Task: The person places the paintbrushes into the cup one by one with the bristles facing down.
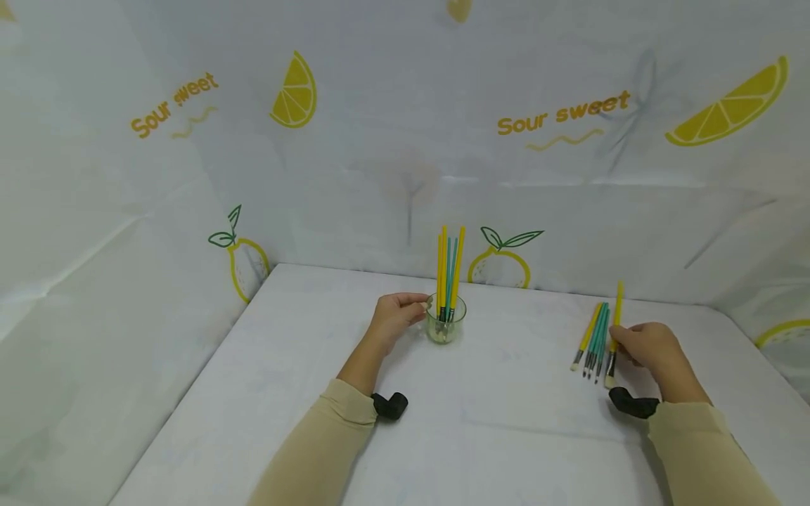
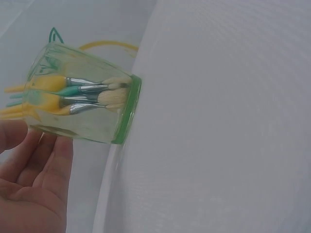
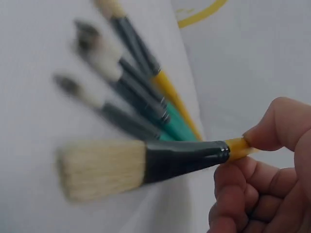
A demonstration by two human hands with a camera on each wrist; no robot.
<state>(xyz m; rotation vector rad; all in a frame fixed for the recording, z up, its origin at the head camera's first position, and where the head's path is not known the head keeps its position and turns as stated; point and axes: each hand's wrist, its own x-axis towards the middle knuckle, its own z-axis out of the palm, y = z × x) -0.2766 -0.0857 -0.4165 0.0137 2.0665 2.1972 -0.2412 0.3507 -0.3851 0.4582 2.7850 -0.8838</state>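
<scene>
A clear glass cup (image 1: 441,330) with a greenish base stands upright on the table, holding several yellow- and teal-handled paintbrushes (image 2: 87,94), bristles down. My left hand (image 1: 395,318) holds the cup's left side near the rim with thumb and fingertips. In my right hand (image 1: 652,351), a wide flat paintbrush (image 3: 189,155) with a yellow handle is pinched between thumb and fingers, pale bristles pointing down. Beside it, several teal and yellow paintbrushes (image 1: 596,341) lie in a loose fan on the table. The right wrist view shows their bristle ends blurred.
A white cloth covers the table (image 1: 506,422). Behind it rises a white backdrop (image 1: 380,176) printed with lemons and lettering. Black wrist mounts (image 1: 390,405) sit at both sleeve cuffs.
</scene>
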